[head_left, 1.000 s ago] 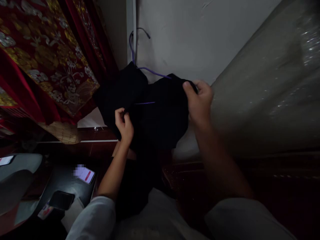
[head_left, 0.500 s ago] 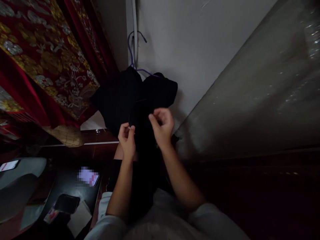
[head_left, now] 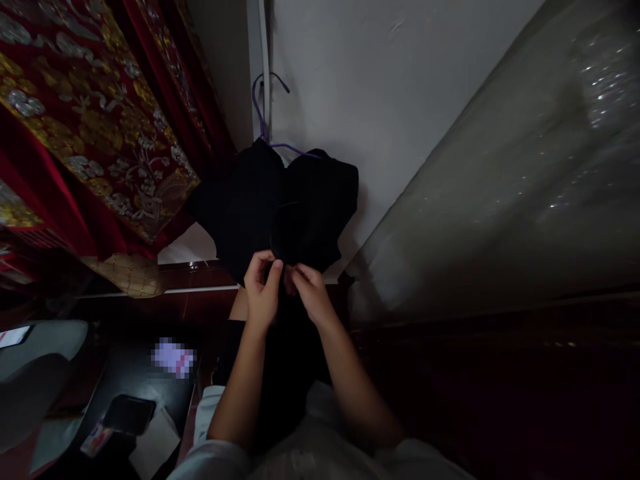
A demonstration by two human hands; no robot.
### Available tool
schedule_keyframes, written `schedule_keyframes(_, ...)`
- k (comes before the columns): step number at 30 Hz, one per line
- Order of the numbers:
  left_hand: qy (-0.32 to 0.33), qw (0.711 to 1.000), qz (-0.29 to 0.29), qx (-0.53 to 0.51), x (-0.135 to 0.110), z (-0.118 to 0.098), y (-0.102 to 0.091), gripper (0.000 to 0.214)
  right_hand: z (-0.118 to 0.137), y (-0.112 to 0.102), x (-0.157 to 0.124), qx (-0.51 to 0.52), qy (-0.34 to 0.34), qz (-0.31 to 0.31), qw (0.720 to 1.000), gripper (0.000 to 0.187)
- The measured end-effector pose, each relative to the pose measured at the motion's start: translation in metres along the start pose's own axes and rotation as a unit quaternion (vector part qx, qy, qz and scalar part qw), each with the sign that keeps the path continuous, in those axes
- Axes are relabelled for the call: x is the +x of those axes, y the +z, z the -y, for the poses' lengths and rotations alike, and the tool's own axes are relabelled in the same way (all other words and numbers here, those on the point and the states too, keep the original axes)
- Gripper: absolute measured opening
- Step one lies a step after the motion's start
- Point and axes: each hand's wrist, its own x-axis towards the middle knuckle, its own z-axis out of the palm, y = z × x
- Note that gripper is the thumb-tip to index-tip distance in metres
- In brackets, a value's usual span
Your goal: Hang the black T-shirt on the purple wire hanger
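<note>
A black garment [head_left: 245, 207] hangs on a purple hanger [head_left: 293, 148] in front of me. At its lower front, my left hand [head_left: 263, 287] is closed in a pinch on the dark cloth, thumb toward the right. Close beside it, my right hand [head_left: 310, 290] has its thumb and fingers drawn together at the same spot. Whatever lies in the right fingertips is too dark and small to make out. Below the hands, dark cloth runs down over my lap.
A red embroidered cloth [head_left: 95, 133] hangs at the left. A plastic-covered panel [head_left: 465, 207] leans at the right. On a dark surface at lower left lie a lit phone [head_left: 175, 358], a black object [head_left: 130, 415] and a pale sheet [head_left: 156, 445].
My right hand has come down and left from its raised place, to beside my left hand. The left hand has shifted slightly right and down, still pinching the garment.
</note>
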Motion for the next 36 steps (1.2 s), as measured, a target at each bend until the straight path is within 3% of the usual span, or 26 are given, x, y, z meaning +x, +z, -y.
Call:
schedule_keyframes(3, 0.028, 0.997, 0.050, 0.050, 0.005, 0.016, -0.017, 0.011, 0.004, -0.004, -0.006, 0.015, 0.015, -0.007, 1.000, 0.038)
schedule_keyframes(6, 0.020, 0.985, 0.113, 0.129, 0.008, 0.034, -0.031, 0.014, 0.004, -0.008, -0.006, 0.007, 0.027, 0.026, 0.999, 0.037)
schedule_keyframes(8, 0.040, 0.971, 0.132, 0.195, 0.007, 0.044, -0.033, 0.004, 0.003, -0.009, -0.005, -0.003, 0.039, 0.049, 0.998, 0.038)
schedule_keyframes(11, 0.093, 0.958, 0.132, 0.235, 0.002, 0.050, -0.027, 0.012, 0.003, -0.010, -0.002, -0.011, 0.058, 0.070, 0.996, 0.041)
schedule_keyframes(15, 0.100, 0.964, 0.140, 0.204, -0.005, 0.048, -0.021, 0.015, 0.009, -0.009, -0.003, -0.023, 0.062, 0.097, 0.993, 0.045)
schedule_keyframes(19, 0.084, 0.977, 0.068, 0.185, -0.007, 0.050, -0.020, 0.018, 0.020, 0.003, 0.004, -0.013, 0.043, 0.126, 0.991, 0.039)
schedule_keyframes(21, 0.080, 0.980, 0.037, 0.181, -0.006, 0.057, -0.018, 0.015, 0.035, 0.014, 0.023, 0.008, 0.035, 0.108, 0.994, 0.031)
schedule_keyframes(24, 0.069, 0.976, 0.041, 0.203, -0.004, 0.074, -0.009, 0.015, 0.078, 0.031, 0.072, 0.042, 0.002, 0.044, 0.998, 0.020)
schedule_keyframes(26, 0.060, 0.974, 0.048, 0.215, -0.004, 0.086, 0.000, 0.017, 0.112, 0.039, 0.104, 0.060, -0.057, -0.006, 0.997, 0.023)
schedule_keyframes(28, 0.057, 0.973, 0.056, 0.216, -0.004, 0.093, 0.009, 0.018, 0.139, 0.044, 0.123, 0.060, -0.090, -0.018, 0.994, 0.026)
schedule_keyframes(31, 0.071, 0.965, 0.127, 0.219, 0.005, 0.085, 0.015, 0.016, 0.153, 0.046, 0.121, 0.038, -0.131, 0.015, 0.991, 0.026)
schedule_keyframes(33, 0.099, 0.958, 0.174, 0.208, 0.024, 0.066, 0.011, 0.012, 0.149, 0.043, 0.109, 0.013, -0.151, 0.036, 0.988, 0.028)
schedule_keyframes(34, 0.120, 0.959, 0.170, 0.195, 0.037, 0.052, 0.007, 0.011, 0.146, 0.040, 0.103, 0.000, -0.156, 0.042, 0.987, 0.029)
schedule_keyframes(36, 0.175, 0.965, 0.101, 0.166, 0.069, 0.021, -0.003, 0.017, 0.141, 0.035, 0.096, -0.021, -0.167, 0.040, 0.985, 0.032)
